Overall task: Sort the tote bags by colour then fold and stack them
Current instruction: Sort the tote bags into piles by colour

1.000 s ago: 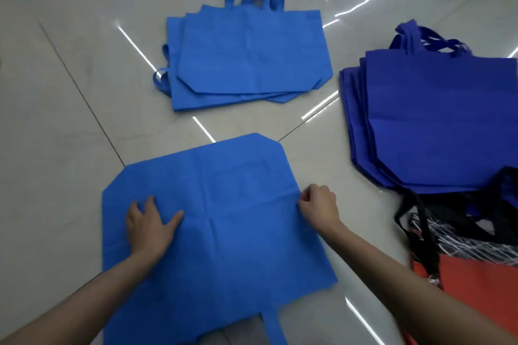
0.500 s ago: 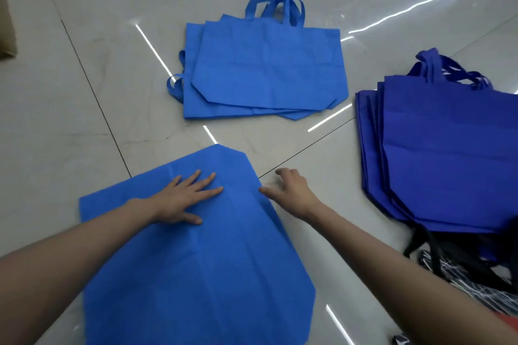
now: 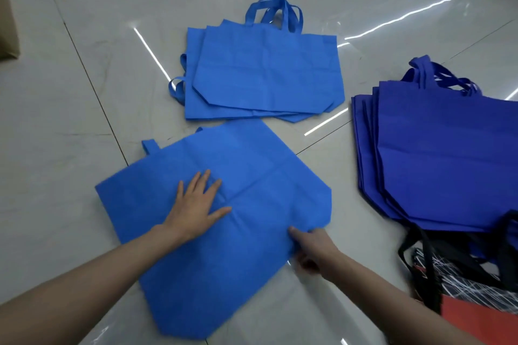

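A light blue tote bag [image 3: 241, 232] lies flat on the tiled floor in front of me, turned at an angle with a handle [image 3: 150, 145] poking out at its far left. My left hand [image 3: 196, 204] presses flat on its middle with fingers spread. My right hand [image 3: 314, 246] pinches the bag's right edge near a clipped corner, thumb on top and fingers curled under. Beyond it sits a stack of light blue totes [image 3: 263, 73] with handles up. A stack of dark blue totes [image 3: 443, 157] lies at the right.
Black-handled bags with a black-and-white pattern [image 3: 459, 280] and a red bag [image 3: 476, 319] lie at the lower right, partly under the dark blue stack. A brown box edge [image 3: 8, 31] shows at the far left. Glossy tiles [image 3: 56, 162] surround the bags.
The light blue bag has been turned on the floor, its handle now at the far left. My left hand stays flat on it; my right hand moved to the right edge and took hold.
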### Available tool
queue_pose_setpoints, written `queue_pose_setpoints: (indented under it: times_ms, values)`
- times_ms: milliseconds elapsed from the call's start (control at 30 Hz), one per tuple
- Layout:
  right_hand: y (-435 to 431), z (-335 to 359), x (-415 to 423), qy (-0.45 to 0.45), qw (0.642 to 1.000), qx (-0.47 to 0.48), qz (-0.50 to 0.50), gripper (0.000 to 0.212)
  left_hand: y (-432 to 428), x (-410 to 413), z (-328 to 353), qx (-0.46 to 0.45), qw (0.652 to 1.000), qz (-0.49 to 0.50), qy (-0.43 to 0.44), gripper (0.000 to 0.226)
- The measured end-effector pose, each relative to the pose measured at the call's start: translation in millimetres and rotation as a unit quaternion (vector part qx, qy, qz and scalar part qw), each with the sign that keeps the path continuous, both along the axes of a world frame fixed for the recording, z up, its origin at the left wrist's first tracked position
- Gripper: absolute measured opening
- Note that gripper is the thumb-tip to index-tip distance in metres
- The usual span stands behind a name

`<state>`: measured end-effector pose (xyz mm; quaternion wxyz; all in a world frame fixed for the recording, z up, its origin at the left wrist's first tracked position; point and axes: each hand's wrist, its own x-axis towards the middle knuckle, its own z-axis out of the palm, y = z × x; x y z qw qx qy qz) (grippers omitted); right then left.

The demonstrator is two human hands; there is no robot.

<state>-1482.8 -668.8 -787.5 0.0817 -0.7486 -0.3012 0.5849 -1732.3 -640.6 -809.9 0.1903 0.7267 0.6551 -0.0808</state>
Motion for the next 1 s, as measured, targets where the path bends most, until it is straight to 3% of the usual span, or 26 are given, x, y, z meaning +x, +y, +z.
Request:
queue_pose_setpoints:
  times_ms: [67, 133, 200, 333, 400, 467, 567, 733, 900, 933, 1000]
  values:
    - [2.0, 15.6, 9.4, -0.106, 0.974, -0.043, 0.194, 0.058, -4.9, -0.5, -9.6, -0.061, 0.998, -0.012, -0.005, 0.105]
    - [23.0, 24.2, 16.3, -0.269, 0.909, 0.074, 0.308, 0.056, -1.5, -6.6, -16.2, -0.081, 0.995, -0.063, -0.009, 0.125]
    - [52.6, 28.9, 15.1, -0.330, 0.854, 0.208, 0.345, 0.045, 7.5, -17.2, -20.2, -0.076, 0.988, -0.137, 0.003, 0.112]
    - [111.5, 25.4, -15.7, -0.312, 0.752, 0.365, 0.452, 0.027, 24.3, -38.4, -18.7, -0.039, 0.969, -0.243, -0.009, 0.088]
    - [145.1, 17.0, -33.6, -0.333, 0.693, 0.401, 0.498, 0.033, 27.8, -42.3, -24.2, 0.068, 0.972, -0.223, -0.036, 0.068]
    - [181.4, 4.4, -50.6, -0.366, 0.653, 0.419, 0.513, 0.040, 30.3, -41.4, -29.9, 0.105, 0.986, -0.118, -0.045, 0.059]
    - [230.1, -16.3, -70.6, -0.403, 0.638, 0.414, 0.509, 0.057, 35.2, -36.3, -47.2, 0.115, 0.992, -0.018, -0.044, 0.059]
    - [273.5, -38.6, -92.9, -0.450, 0.607, 0.364, 0.545, 0.066, 33.0, -34.1, -58.8, 0.144, 0.989, -0.026, -0.021, 0.057]
    - [297.4, -43.4, -98.9, -0.458, 0.508, 0.473, 0.555, 0.031, 33.0, -33.1, -61.9, 0.172, 0.985, -0.021, -0.020, 0.055]
    - [298.4, -38.3, -97.7, -0.448, 0.515, 0.485, 0.547, 0.025, 32.5, -32.9, -62.1, 0.175, 0.984, -0.021, -0.020, 0.055]
    - [302.9, -24.2, -96.3, -0.417, 0.563, 0.455, 0.549, 0.029, 32.0, -32.5, -62.0, 0.184, 0.983, -0.025, -0.018, 0.054]
